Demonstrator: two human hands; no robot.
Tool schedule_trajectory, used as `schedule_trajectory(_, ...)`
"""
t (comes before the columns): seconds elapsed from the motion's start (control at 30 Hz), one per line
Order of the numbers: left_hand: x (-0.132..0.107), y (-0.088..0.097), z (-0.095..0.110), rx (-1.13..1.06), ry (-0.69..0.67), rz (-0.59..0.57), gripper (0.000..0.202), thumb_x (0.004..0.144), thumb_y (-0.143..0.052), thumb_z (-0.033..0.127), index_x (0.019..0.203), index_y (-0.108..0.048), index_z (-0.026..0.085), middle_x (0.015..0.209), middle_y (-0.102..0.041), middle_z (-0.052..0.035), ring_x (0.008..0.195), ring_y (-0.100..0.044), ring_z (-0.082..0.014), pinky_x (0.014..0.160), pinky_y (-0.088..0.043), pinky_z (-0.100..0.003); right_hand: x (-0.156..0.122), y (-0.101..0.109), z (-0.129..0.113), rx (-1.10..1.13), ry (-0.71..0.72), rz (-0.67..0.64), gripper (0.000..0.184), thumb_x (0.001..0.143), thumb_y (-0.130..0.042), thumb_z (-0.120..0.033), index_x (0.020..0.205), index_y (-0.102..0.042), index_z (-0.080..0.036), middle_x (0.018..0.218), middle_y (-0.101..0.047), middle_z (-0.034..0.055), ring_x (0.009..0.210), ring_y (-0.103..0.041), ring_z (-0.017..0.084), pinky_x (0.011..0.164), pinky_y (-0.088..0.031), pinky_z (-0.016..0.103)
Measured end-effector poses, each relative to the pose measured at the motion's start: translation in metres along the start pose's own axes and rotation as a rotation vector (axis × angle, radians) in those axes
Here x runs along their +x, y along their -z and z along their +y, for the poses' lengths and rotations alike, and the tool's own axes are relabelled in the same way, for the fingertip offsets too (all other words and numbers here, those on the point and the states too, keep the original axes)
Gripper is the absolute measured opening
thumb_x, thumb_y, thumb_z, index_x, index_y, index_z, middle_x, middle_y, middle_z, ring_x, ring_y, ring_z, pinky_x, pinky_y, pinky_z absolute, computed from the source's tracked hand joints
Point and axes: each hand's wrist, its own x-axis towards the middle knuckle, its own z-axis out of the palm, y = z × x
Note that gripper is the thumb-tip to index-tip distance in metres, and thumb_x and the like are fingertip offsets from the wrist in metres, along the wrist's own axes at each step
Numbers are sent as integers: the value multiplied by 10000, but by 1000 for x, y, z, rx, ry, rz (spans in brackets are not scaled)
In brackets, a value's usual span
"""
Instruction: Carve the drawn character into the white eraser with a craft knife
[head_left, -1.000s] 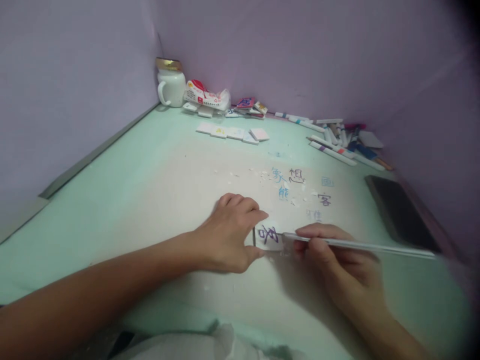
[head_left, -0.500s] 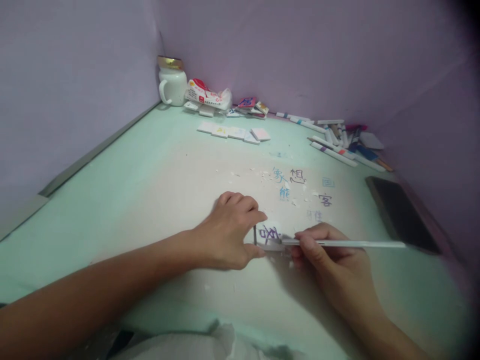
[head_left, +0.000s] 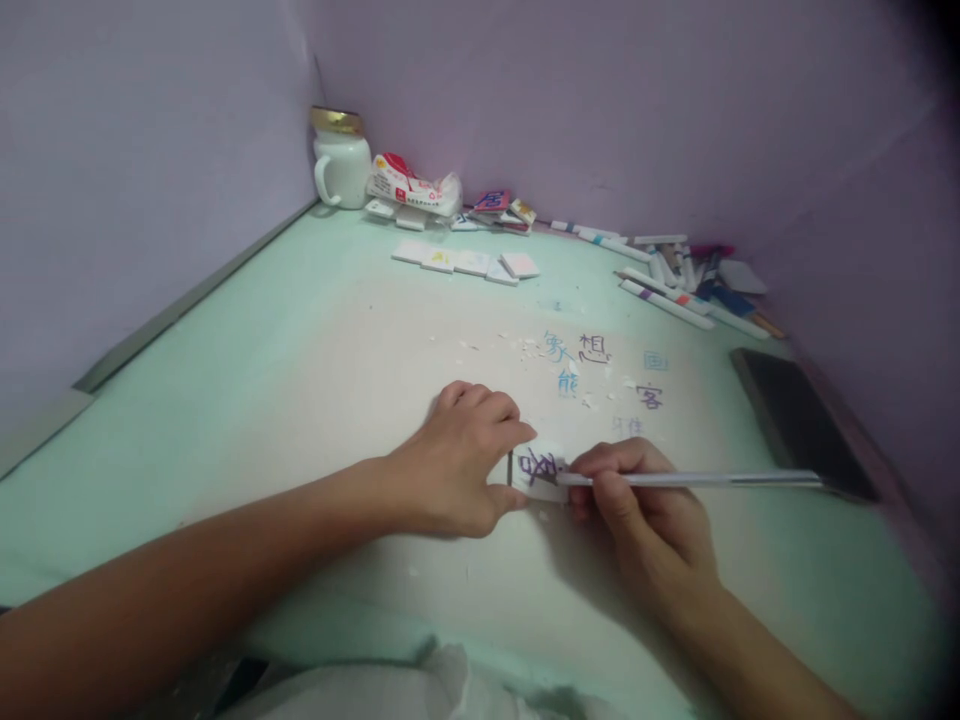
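My left hand [head_left: 469, 460] lies at the middle of the table, its thumb and forefinger gripping the left end of a small white carving block [head_left: 541, 490]. A purple Chinese character is marked on the block's top. From the right, my right hand [head_left: 652, 500] holds a slim silver-grey craft knife [head_left: 712, 479], nearly level, with its handle pointing right. The knife's tip meets the block at the right end of the character; its exact contact is too blurred to tell. Small white shavings [head_left: 589, 400] lie beyond the hands.
Coloured characters [head_left: 592, 349] mark the table beyond my hands. A dark flat device [head_left: 799, 420] lies right. Along the back stand a lidded white mug [head_left: 345, 172], a tissue pack [head_left: 412, 187], white blocks [head_left: 471, 263] and several markers [head_left: 664, 302]. Walls enclose the left and back.
My right hand has shifted slightly left and up with the craft knife, its fingers now closer to the block. My left hand and the block stay almost in place.
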Motion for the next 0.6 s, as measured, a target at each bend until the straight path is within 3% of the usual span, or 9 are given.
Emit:
schedule_trajectory(0.1, 0, 0, -1, -2, -1, 6, 462, 707, -760, 330, 1117, -614, 176, 1045, -564, -82, 1019, -468, -274, 993, -302, -483, 0, 1, 3, -58, 70, -84, 154, 959, -470, -323, 869, -546, -224, 657, -549, -11, 564, -509, 139, 503, -402, 260)
schedule_trajectory(0.3, 0, -1, -2, 1, -9, 16, 473, 702, -769, 339, 1112, -625, 152, 1029, -558, -83, 998, -465, -267, 974, -314, -469, 2, 2, 2, -203, 157, -120, 94, 955, -466, -247, 892, -534, -235, 682, -548, -26, 558, -500, 118, 502, -396, 238)
schedule_trajectory(0.6, 1, 0, -2, -8, -13, 14, 488, 700, -779, 327, 1122, -632, 132, 1027, -556, -82, 1004, -461, -260, 983, -303, -462, 1, 0, 4, -193, 223, -151, 73, 946, -473, -201, 911, -519, -245, 730, -550, -20, 601, -496, 119, 523, -388, 245)
